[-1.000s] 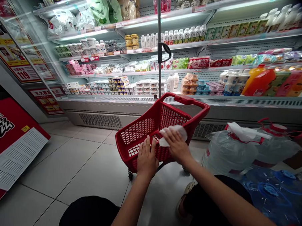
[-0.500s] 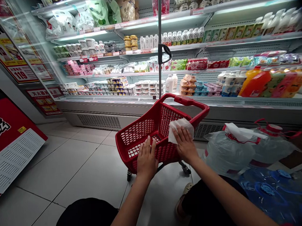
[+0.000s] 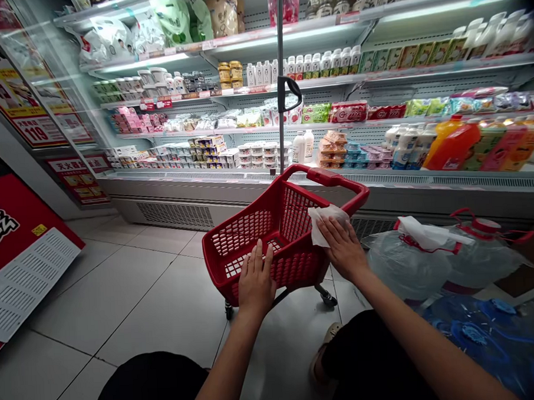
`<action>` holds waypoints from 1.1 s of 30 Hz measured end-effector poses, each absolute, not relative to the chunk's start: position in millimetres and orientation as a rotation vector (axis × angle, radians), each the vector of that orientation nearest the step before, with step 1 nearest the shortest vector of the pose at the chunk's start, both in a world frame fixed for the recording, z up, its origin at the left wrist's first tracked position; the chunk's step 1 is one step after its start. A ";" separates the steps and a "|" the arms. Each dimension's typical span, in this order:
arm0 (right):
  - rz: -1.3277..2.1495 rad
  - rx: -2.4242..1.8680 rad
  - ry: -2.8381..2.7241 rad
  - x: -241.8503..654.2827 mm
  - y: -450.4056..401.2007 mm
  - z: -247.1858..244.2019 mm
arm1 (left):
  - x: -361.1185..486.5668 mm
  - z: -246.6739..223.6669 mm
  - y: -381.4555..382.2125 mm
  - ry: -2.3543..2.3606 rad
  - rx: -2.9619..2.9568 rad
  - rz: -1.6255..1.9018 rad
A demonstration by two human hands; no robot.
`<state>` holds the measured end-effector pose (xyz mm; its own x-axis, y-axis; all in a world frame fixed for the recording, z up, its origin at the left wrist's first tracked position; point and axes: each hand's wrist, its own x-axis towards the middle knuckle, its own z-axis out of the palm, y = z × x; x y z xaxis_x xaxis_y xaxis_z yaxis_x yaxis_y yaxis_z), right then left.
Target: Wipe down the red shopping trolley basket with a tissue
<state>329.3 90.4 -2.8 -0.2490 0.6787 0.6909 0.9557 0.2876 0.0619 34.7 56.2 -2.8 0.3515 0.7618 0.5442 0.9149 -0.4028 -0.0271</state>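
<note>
A red plastic shopping cart [image 3: 241,224] with a perforated basket stands in front of me on small wheels. My left hand [image 3: 256,280] rests at the near side rim of the basket, its fingers stretched out and slightly apart, with nothing in it. Over the same rim, closer to the push handle [image 3: 332,178], my right hand [image 3: 342,247] presses a white wipe [image 3: 320,221] against the plastic. The wipe is crumpled under the fingers and hides part of the rim. My right thumb is mostly hidden.
Beyond the cart, an open refrigerated shelf [image 3: 169,180] carries bottles, tubs and packets; a dark door handle [image 3: 289,94] hangs in front. Bagged water jugs [image 3: 407,264] and blue bottles [image 3: 472,335] stand right. A red chest freezer [image 3: 51,233] is left. Tiled floor [image 3: 134,312] lies between.
My right hand has slid the wipe to the right along the rim, toward the handle end. My left hand has shifted only slightly left, and the cart has barely moved.
</note>
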 end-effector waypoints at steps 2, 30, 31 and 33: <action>-0.612 -1.463 -1.982 312.6 90.2 -6.4 | 39.3 -3.2 56.5 -1.495 -2.289 -0.657; -0.385 -1.327 -2.211 216.5 79.8 -22.4 | -22.8 -27.9 37.8 -1.553 -2.165 -0.742; -0.360 -1.275 -2.256 201.5 70.2 -23.8 | -19.4 -27.9 36.0 -1.557 -2.159 -0.740; -0.328 -1.197 -2.330 181.1 54.6 -25.4 | -17.9 -27.4 32.6 -1.561 -2.158 -0.720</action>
